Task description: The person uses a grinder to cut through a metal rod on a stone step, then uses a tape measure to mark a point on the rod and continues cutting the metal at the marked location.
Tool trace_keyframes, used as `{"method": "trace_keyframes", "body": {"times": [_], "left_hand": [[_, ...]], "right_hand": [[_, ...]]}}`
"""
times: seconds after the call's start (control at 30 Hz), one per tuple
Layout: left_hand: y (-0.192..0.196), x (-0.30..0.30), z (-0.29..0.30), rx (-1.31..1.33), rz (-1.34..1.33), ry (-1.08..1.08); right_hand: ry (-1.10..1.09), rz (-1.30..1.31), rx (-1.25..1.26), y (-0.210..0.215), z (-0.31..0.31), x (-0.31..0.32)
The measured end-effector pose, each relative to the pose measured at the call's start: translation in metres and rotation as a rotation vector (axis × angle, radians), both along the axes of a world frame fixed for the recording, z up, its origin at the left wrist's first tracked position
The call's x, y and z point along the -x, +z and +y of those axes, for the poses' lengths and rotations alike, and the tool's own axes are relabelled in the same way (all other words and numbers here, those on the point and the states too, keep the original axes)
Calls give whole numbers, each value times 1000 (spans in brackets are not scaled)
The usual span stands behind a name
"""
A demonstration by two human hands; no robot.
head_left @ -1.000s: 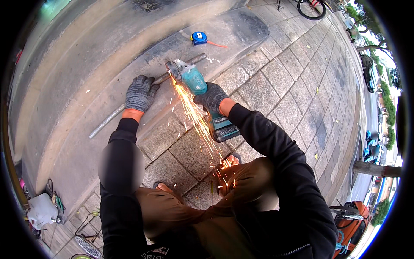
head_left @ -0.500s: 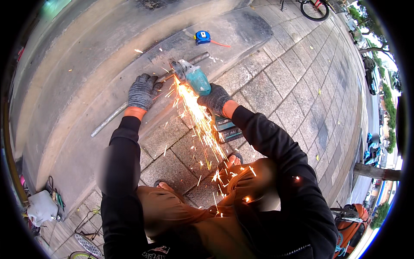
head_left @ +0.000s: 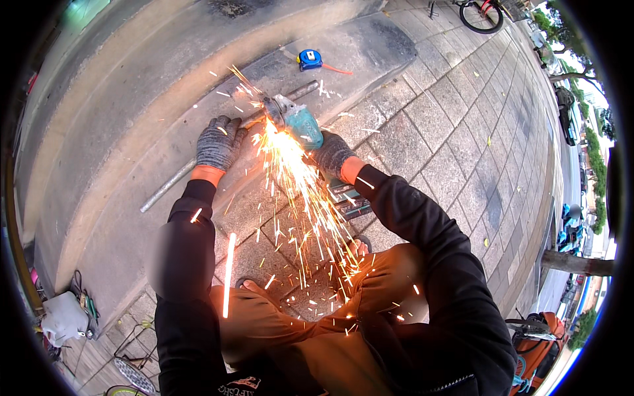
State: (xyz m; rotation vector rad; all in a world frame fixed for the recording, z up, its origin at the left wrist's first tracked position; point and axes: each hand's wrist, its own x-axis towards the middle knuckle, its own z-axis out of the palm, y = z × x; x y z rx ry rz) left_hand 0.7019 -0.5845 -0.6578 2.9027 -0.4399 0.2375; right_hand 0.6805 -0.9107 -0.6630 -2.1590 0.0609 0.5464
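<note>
A long grey metal pipe (head_left: 173, 185) lies across the lowest stone step. My left hand (head_left: 220, 144), in a grey knitted glove, is closed around its middle. My right hand (head_left: 332, 156), gloved alike, grips a teal angle grinder (head_left: 302, 125) by its body. The grinder's disc meets the pipe just right of my left hand, and a thick stream of sparks (head_left: 294, 178) pours down from there toward my feet and legs. Sparks partly cover the grinder's battery end (head_left: 352, 202), below my right hand. The exact cut is hidden by the glare.
A blue tape measure (head_left: 309, 59) with an orange-red strap sits on the step beyond the pipe. Curved stone steps (head_left: 132, 86) rise at left; paving (head_left: 456, 138) spreads right. A whitish bag (head_left: 65, 319) and tools lie at lower left. A bicycle wheel (head_left: 481, 16) stands far off.
The spark stream has grown wider and brighter, with some now flying up beyond the disc. The grinder has shifted very slightly; my left hand stays on the pipe.
</note>
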Motion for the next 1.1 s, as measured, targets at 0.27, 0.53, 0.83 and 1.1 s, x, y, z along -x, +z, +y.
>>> {"method": "trace_keyframes", "body": {"times": [0.27, 0.53, 0.83, 1.1], "left_hand": [[-12, 1, 12, 13, -98, -40], [-10, 2, 8, 63, -124, -34], [1, 2, 2, 68, -84, -16], [-6, -1, 4, 64, -125, -45]], "right_hand": [[-39, 163, -133, 32, 7, 9], [-100, 184, -222, 41, 0, 20], [-129, 223, -242, 57, 8, 9], [-102, 203, -245, 55, 14, -4]]}}
